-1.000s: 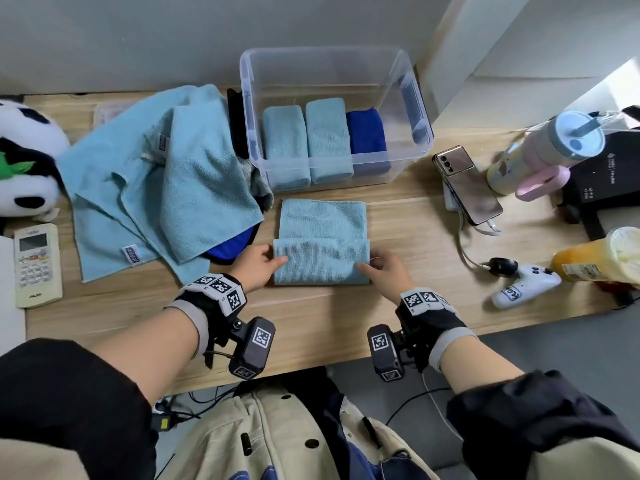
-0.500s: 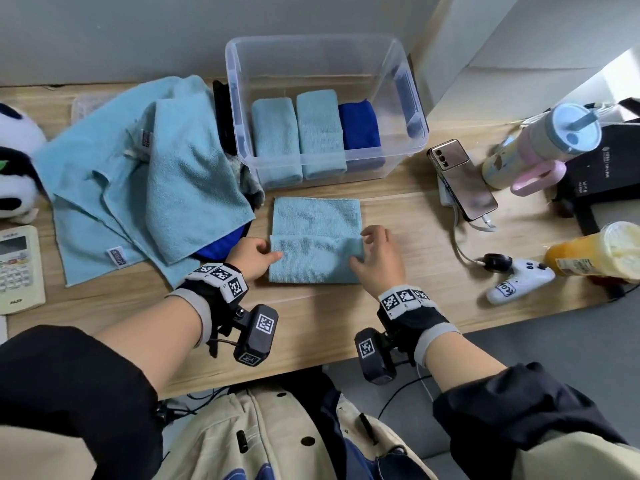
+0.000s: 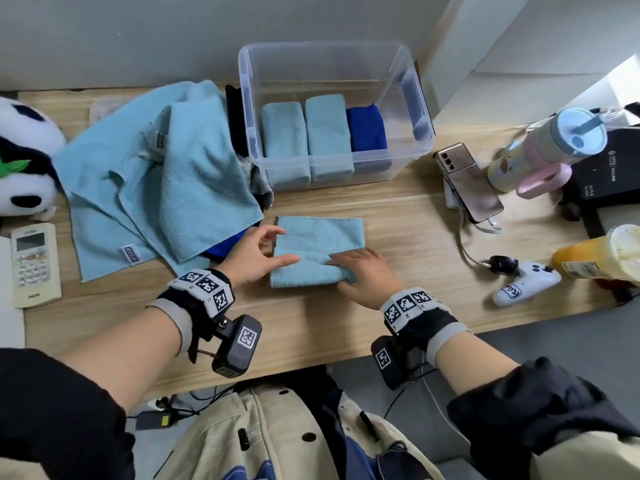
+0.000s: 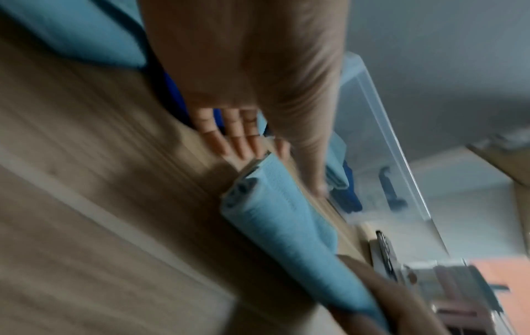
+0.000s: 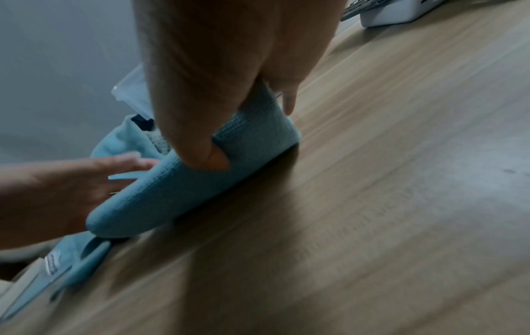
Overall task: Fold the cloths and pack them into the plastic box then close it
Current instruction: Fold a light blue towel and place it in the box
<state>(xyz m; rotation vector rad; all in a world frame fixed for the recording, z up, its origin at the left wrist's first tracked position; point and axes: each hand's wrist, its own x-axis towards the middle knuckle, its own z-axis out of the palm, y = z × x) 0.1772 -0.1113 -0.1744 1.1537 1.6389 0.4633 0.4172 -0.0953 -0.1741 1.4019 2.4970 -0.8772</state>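
Observation:
A light blue cloth (image 3: 322, 237) (image 4: 275, 215) (image 5: 172, 192), partly folded with its near part doubled over, lies on the wooden table in front of the clear plastic box (image 3: 346, 159). My right hand (image 3: 360, 271) (image 5: 200, 136) holds the doubled part near its right end, thumb at the front, fingers on top. My left hand (image 3: 273, 247) (image 4: 252, 136) hovers at the cloth's left edge with straight fingers, the thumb touching the fold. The lidless box holds two folded light blue cloths (image 3: 284, 133) and a dark blue one (image 3: 367, 129). Unfolded cloths (image 3: 194, 174) are heaped to the left.
To the right lie a phone (image 3: 467, 181), a tumbler (image 3: 547, 147), a white game controller (image 3: 526, 282) with its cable and an orange drink (image 3: 602, 254). A remote (image 3: 33, 265) and a panda plush (image 3: 24, 157) sit at the far left. The table's front edge is just behind my wrists.
My right hand slid left from the cloth's right edge onto the doubled part. My left hand came off the left edge and spread its fingers. The head view shifted slightly.

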